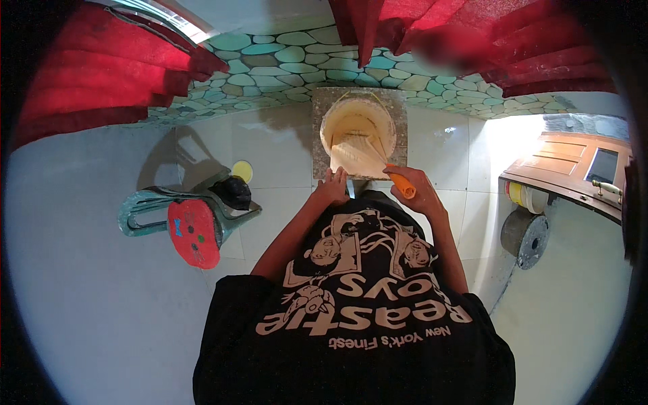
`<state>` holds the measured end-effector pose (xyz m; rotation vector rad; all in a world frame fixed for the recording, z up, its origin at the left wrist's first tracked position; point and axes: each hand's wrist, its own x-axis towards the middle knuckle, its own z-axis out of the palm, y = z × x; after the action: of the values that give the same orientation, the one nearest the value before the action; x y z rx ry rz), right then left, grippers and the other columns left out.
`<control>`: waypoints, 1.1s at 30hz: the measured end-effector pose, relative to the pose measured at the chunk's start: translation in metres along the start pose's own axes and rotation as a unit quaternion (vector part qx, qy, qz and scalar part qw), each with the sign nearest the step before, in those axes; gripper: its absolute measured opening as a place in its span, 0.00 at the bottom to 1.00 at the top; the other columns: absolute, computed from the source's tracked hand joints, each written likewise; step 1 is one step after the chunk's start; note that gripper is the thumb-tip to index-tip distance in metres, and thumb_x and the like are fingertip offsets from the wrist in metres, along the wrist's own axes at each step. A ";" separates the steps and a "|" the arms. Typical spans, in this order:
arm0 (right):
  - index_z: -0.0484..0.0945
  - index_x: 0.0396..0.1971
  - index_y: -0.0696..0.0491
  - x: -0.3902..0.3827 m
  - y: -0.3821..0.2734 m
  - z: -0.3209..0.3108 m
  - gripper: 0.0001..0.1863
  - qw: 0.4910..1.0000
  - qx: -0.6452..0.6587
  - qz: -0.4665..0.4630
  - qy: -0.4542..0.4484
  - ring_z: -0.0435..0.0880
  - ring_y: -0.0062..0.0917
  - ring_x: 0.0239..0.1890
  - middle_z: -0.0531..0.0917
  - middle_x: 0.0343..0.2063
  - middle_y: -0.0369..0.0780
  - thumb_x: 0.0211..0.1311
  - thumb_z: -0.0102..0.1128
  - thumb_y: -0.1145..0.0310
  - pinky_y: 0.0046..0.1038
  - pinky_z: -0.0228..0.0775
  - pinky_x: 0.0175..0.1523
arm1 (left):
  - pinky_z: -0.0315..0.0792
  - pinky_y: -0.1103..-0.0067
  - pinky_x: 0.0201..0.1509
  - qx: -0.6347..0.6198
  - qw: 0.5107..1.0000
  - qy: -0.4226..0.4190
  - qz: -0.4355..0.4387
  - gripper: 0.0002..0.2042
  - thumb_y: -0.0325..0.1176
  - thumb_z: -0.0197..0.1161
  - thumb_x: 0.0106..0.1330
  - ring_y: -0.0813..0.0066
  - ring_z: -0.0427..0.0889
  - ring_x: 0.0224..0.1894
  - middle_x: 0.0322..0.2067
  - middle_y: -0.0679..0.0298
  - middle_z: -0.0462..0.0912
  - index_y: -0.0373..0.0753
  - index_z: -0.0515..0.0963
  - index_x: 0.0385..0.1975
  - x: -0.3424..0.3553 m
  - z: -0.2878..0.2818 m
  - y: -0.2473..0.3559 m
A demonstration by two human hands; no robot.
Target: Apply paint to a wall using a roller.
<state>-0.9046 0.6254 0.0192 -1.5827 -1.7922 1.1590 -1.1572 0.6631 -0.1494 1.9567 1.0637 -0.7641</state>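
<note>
My right hand point(422, 189) is closed on the orange handle point(399, 179) of a tool whose far part reaches toward a cream-coloured bucket point(358, 104). A flat, cream-coated piece point(347, 158) lies across the bucket's near side; whether it belongs to the tool I cannot tell. My left hand point(332, 185) is at the near left edge of this piece, fingers stretched and apart, seemingly touching it. The bucket stands on a speckled square board point(398, 148). The contents of the bucket are pale cream.
At left are a green plastic stool point(138, 212) with a red object point(192, 233), a dark bag point(233, 192) and a yellow lid point(241, 171). At right are a wooden door point(553, 158) and a grey cylinder point(523, 236). Red curtains point(94, 74) hang before the pebble-patterned wall point(290, 54).
</note>
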 end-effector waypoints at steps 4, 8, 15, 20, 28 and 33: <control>0.78 0.45 0.54 0.002 0.006 0.002 0.20 1.000 -0.005 0.009 -0.013 0.82 0.42 0.41 0.82 0.47 0.46 0.47 0.59 0.74 0.32 0.73 0.51 | 0.55 0.43 0.65 0.006 1.000 -0.011 -0.003 0.48 0.56 0.59 0.61 0.39 0.34 0.72 0.73 0.58 0.33 0.40 0.39 0.71 0.005 0.003 -0.001; 0.78 0.46 0.54 0.002 0.010 0.002 0.21 1.000 0.002 -0.001 -0.005 0.82 0.41 0.42 0.82 0.47 0.46 0.47 0.59 0.74 0.32 0.73 0.51 | 0.55 0.42 0.65 -0.004 1.000 -0.017 -0.005 0.48 0.57 0.59 0.60 0.39 0.33 0.72 0.73 0.58 0.31 0.40 0.38 0.71 0.007 0.003 -0.002; 0.78 0.47 0.53 -0.002 0.016 0.000 0.22 1.000 0.010 -0.015 0.006 0.82 0.42 0.43 0.81 0.48 0.47 0.47 0.58 0.75 0.33 0.73 0.52 | 0.56 0.44 0.65 -0.009 1.000 -0.018 -0.005 0.49 0.59 0.58 0.59 0.39 0.34 0.72 0.73 0.57 0.31 0.39 0.39 0.71 0.006 0.001 0.000; 0.78 0.47 0.52 -0.004 0.019 0.002 0.23 1.000 0.014 -0.004 0.006 0.82 0.42 0.43 0.81 0.49 0.47 0.46 0.58 0.76 0.34 0.73 0.52 | 0.56 0.44 0.64 0.000 1.000 -0.017 -0.008 0.49 0.59 0.58 0.59 0.39 0.34 0.72 0.73 0.58 0.31 0.39 0.39 0.72 0.008 0.004 -0.001; 0.77 0.48 0.52 -0.013 0.026 0.001 0.23 0.999 0.015 -0.036 0.028 0.82 0.42 0.43 0.81 0.48 0.47 0.46 0.59 0.77 0.33 0.73 0.52 | 0.56 0.44 0.64 0.004 1.000 -0.014 -0.009 0.50 0.59 0.59 0.58 0.39 0.34 0.72 0.73 0.57 0.31 0.39 0.40 0.71 0.004 0.003 0.001; 0.77 0.48 0.52 -0.017 0.023 -0.002 0.23 0.999 0.013 -0.025 0.020 0.81 0.43 0.43 0.81 0.48 0.47 0.46 0.59 0.76 0.35 0.73 0.53 | 0.56 0.43 0.64 0.013 1.000 -0.021 -0.015 0.49 0.59 0.57 0.61 0.38 0.33 0.72 0.73 0.57 0.30 0.39 0.37 0.71 0.001 -0.002 0.004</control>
<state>-0.8863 0.6090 0.0047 -1.5269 -1.7748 1.1148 -1.1525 0.6638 -0.1479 1.9410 1.0649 -0.8359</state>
